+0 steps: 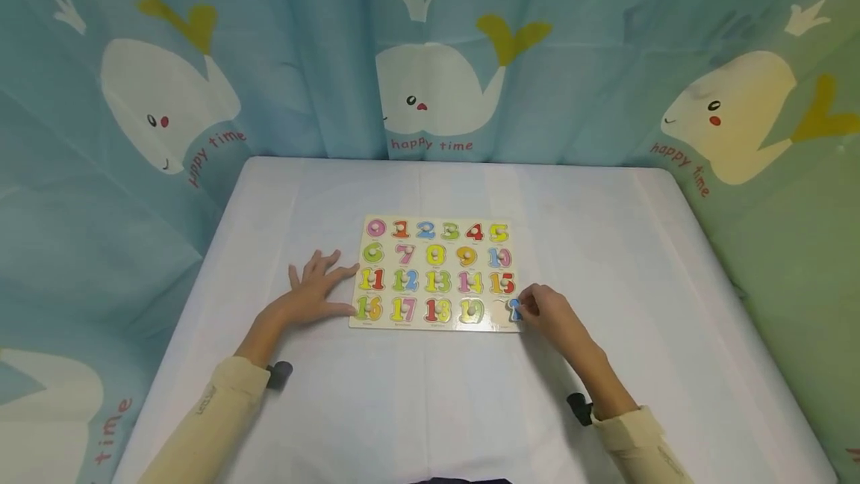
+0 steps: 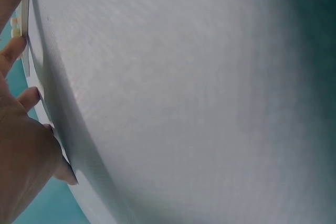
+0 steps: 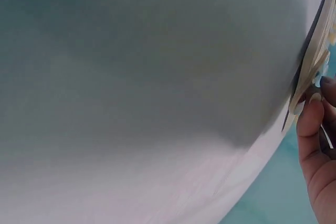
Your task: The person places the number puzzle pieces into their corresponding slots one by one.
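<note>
A wooden number puzzle board [image 1: 419,329] lies flat on the table, its colourful knobbed number pieces set in rows. At its lower right corner my right hand [image 1: 554,317] pinches a blue number puzzle piece [image 1: 513,310], partly covered by the fingers. The piece overlaps the right edge of the pale last slot and looks tilted in the right wrist view, where thumb and fingertips [image 3: 313,111] meet on it. My left hand [image 1: 310,296] spreads its fingers beside the board, thumb and index fingertip at the left edge. In the left wrist view that hand [image 2: 23,145] shows at the far left.
A white cloth covers the table [image 1: 430,402]. Blue-green curtains [image 1: 302,58] with whale prints hang behind it and at both sides. Dark wrist-worn devices, one at the left sleeve [image 1: 278,375] and one at the right sleeve [image 1: 579,409], stick out over the table.
</note>
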`<state>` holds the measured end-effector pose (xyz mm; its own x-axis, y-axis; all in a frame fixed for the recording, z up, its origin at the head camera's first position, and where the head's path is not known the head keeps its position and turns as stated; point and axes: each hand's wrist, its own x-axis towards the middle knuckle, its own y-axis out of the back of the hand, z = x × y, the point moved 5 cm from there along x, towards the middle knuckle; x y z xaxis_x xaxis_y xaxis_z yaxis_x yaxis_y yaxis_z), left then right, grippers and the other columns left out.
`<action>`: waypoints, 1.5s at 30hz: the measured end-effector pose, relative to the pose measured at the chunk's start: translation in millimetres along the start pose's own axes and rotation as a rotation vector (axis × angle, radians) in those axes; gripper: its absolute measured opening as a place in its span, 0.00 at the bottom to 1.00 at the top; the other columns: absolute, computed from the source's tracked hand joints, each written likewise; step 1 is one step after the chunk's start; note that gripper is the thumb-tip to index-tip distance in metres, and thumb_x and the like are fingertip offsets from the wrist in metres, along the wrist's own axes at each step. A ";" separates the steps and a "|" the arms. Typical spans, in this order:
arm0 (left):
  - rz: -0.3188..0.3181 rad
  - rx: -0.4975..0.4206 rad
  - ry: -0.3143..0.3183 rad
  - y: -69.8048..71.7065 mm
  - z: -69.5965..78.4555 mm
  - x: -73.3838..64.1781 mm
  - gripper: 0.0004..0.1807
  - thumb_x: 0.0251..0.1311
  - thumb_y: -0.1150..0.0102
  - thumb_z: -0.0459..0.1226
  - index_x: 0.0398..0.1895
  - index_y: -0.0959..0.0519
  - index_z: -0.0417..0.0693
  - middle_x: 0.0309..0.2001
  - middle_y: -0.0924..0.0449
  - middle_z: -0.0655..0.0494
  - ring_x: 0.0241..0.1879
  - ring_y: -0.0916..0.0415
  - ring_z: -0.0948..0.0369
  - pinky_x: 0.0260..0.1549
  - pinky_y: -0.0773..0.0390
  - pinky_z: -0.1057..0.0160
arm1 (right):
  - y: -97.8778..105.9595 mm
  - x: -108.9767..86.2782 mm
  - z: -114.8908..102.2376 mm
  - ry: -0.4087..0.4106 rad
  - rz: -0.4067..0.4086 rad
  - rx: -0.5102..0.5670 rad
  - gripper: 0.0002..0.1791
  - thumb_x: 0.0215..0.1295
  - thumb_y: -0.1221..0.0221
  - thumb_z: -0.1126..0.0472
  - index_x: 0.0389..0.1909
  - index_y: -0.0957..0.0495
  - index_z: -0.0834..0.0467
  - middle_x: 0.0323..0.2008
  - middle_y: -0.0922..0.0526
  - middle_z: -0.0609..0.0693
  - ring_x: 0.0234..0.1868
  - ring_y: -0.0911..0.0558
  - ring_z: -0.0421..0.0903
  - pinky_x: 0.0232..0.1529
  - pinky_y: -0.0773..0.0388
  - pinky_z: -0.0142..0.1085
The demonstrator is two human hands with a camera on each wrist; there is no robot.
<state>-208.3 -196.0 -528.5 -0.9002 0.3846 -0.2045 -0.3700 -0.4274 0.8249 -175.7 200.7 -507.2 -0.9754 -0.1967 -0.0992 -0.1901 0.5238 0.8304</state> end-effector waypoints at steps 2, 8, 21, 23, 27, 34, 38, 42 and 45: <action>0.000 0.001 0.000 0.7 0.8 0.1 0.45 0.49 0.34 0.57 0.70 0.38 0.52 0.72 0.57 0.39 0.69 0.74 0.37 0.53 0.78 0.28 | -4.5 2.5 -4.3 0.005 -0.019 0.000 0.09 0.58 0.37 0.68 0.36 0.26 0.66 0.31 0.24 0.51 0.32 0.25 0.45 0.35 0.24 0.37; -0.007 0.008 -0.005 1.3 2.8 2.2 0.46 0.49 0.35 0.58 0.70 0.38 0.52 0.72 0.58 0.39 0.69 0.74 0.37 0.53 0.79 0.28 | -12.5 7.8 -14.6 0.000 -0.058 -0.006 0.10 0.55 0.34 0.67 0.34 0.26 0.64 0.28 0.24 0.49 0.30 0.26 0.44 0.34 0.25 0.36; -0.008 0.010 0.000 -3.5 1.4 2.4 0.45 0.49 0.35 0.57 0.70 0.39 0.52 0.72 0.58 0.38 0.69 0.73 0.36 0.53 0.78 0.28 | -23.4 10.9 -13.6 -0.028 -0.077 -0.010 0.09 0.56 0.35 0.66 0.34 0.25 0.64 0.30 0.25 0.49 0.33 0.24 0.44 0.35 0.25 0.36; -0.004 0.011 -0.007 -4.7 1.3 3.4 0.45 0.49 0.36 0.58 0.70 0.38 0.52 0.72 0.58 0.39 0.69 0.73 0.36 0.53 0.78 0.28 | -22.3 9.8 -13.2 -0.009 -0.061 -0.014 0.09 0.56 0.34 0.66 0.34 0.25 0.63 0.29 0.26 0.49 0.32 0.25 0.44 0.35 0.25 0.36; -0.001 0.009 -0.012 -6.1 1.4 5.0 0.46 0.49 0.35 0.58 0.70 0.38 0.52 0.72 0.58 0.39 0.69 0.73 0.36 0.53 0.79 0.28 | -20.0 6.9 -13.4 0.043 -0.028 -0.015 0.10 0.56 0.34 0.65 0.35 0.24 0.64 0.29 0.27 0.49 0.32 0.25 0.44 0.35 0.24 0.37; 0.004 0.002 -0.005 -5.9 0.0 4.6 0.46 0.49 0.35 0.58 0.69 0.38 0.51 0.72 0.57 0.37 0.69 0.73 0.36 0.53 0.79 0.28 | -18.6 6.1 -10.6 0.088 -0.004 -0.016 0.09 0.56 0.36 0.69 0.36 0.24 0.64 0.31 0.27 0.50 0.33 0.26 0.45 0.37 0.24 0.38; 0.005 -0.004 -0.004 -8.7 -2.4 4.8 0.45 0.49 0.35 0.57 0.69 0.38 0.51 0.72 0.57 0.37 0.69 0.73 0.36 0.53 0.79 0.28 | -20.1 4.9 -10.5 0.104 -0.003 -0.007 0.10 0.55 0.34 0.68 0.36 0.24 0.65 0.31 0.27 0.49 0.32 0.26 0.43 0.35 0.24 0.36; 0.000 0.003 0.000 -10.5 -3.7 4.4 0.45 0.49 0.35 0.58 0.70 0.38 0.51 0.72 0.57 0.37 0.69 0.72 0.35 0.53 0.78 0.28 | -20.6 4.3 -8.9 0.094 -0.005 -0.012 0.10 0.59 0.37 0.62 0.38 0.24 0.64 0.32 0.27 0.50 0.32 0.26 0.44 0.33 0.25 0.36; 0.012 0.027 0.019 -8.2 -4.6 2.9 0.41 0.58 0.44 0.58 0.71 0.42 0.52 0.72 0.59 0.38 0.69 0.72 0.35 0.53 0.77 0.27 | -9.9 6.8 -1.9 0.096 0.083 -0.054 0.14 0.65 0.42 0.58 0.44 0.24 0.65 0.40 0.25 0.58 0.39 0.25 0.51 0.41 0.24 0.44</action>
